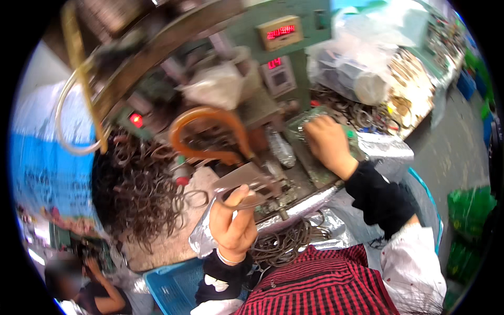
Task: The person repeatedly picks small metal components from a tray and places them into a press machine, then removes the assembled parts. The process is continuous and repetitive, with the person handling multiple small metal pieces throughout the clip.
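My left hand point(231, 228) is closed, thumb and fingers pinching a thin brown ring point(254, 201) in front of a green press machine point(240, 23). Just beyond the ring sits a flat grey-brown plate point(231, 178), partly behind my fingertips. My right hand point(329, 143) rests on the right side of the machine bed, its fingers curled down by a foil-like, shiny patch point(313, 114). What those fingers hold, if anything, is hidden. Between the hands lies a clear, shiny wrapped piece point(282, 149). An orange hose point(197, 113) curves down toward the plate.
A heap of brown rings point(147, 189) covers the board on the left. More rings point(286, 244) lie on foil in front of me. A blue basket point(170, 283) stands below left. Clear plastic bags point(362, 31) and loose parts fill the far right. Another person point(94, 286) sits at lower left.
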A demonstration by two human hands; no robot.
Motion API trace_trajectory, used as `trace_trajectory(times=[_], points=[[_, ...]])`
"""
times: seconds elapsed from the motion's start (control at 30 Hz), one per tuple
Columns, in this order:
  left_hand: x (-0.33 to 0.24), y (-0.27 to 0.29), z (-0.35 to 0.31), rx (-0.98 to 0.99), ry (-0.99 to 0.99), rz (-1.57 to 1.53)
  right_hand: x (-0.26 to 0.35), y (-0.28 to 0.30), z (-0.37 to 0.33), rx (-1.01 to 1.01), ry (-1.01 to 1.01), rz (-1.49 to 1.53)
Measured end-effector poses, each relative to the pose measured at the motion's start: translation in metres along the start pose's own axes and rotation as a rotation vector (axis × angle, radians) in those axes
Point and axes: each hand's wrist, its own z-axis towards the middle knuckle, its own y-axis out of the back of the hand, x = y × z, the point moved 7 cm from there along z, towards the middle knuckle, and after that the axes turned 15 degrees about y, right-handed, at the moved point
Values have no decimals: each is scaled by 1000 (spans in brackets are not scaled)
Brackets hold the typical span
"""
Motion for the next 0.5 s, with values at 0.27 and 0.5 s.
trace_trajectory(times=[0.27, 0.5], points=[[72, 127, 17, -284, 432, 701, -5, 40, -33, -342, -419, 323], [270, 57, -104, 308, 972, 1002, 15, 36, -22, -327, -351, 330]])
